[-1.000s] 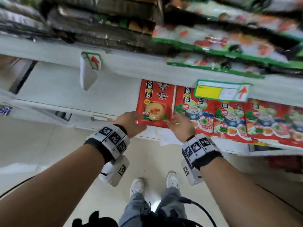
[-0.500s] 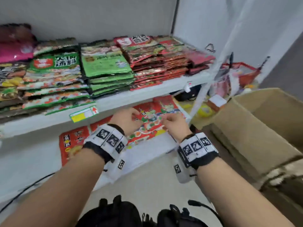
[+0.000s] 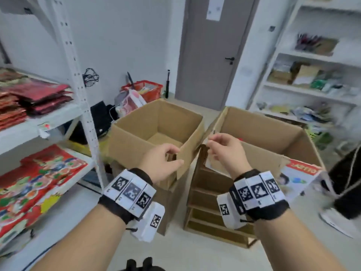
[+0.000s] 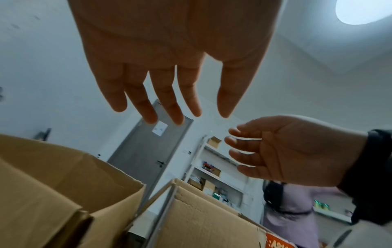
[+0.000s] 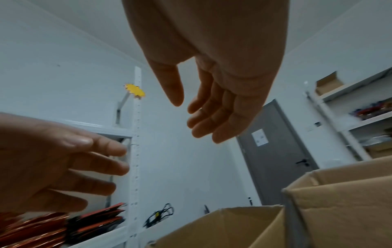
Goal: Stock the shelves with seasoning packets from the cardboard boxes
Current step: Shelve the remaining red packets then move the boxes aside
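Observation:
Two open cardboard boxes stand side by side ahead of me. The left box [image 3: 132, 145] shows a bare bottom. Most of the right box [image 3: 261, 155] interior is hidden by its near wall. My left hand [image 3: 176, 156] hovers at the left box's near right corner, fingers relaxed and holding nothing [image 4: 169, 109]. Over the gap between the boxes my right hand [image 3: 212, 146] hangs with loose, empty fingers [image 5: 195, 117]. Red seasoning packets [image 3: 39, 177] lie on the lower left shelf, and dark red stacks [image 3: 39, 96] on the shelf above.
A white shelf post [image 3: 78, 75] rises left of the boxes. Behind them are a red basket [image 3: 144, 89] and a grey door [image 3: 211, 51]. White shelving [image 3: 312, 85] fills the right side. Another person [image 3: 347, 182] stands at the right edge.
My view has swung right, from the shelf of red packets to the two boxes. Both hands left the packets on the lower shelf and now hang empty over the boxes.

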